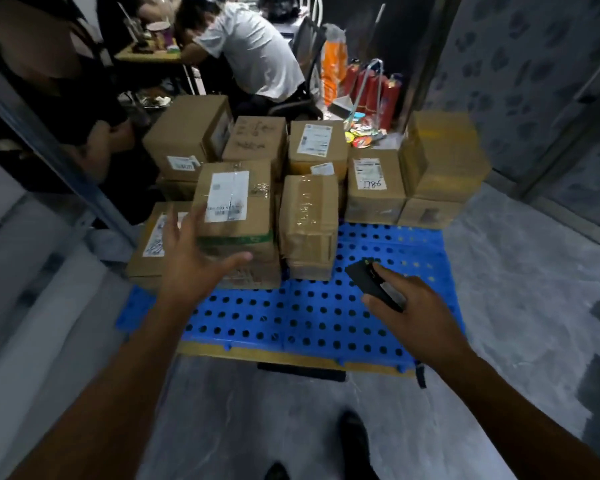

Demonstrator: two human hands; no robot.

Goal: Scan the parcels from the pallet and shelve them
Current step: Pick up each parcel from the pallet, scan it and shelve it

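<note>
Scanner (pixel 368 280) in right hand (pixel 414 306) slants forward-left toward taped parcel (pixel 309 226).

So there's a blue perforated pallet (pixel 312 317) on the grey floor (pixel 520 306), cardboard parcels (pixel 309 223) stacked across the pallet's far half.

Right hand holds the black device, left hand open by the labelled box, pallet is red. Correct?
Not quite: the pallet is blue, not red, per the head view. The rest stands: right hand holds the black device, left hand open by the labelled box.
</note>
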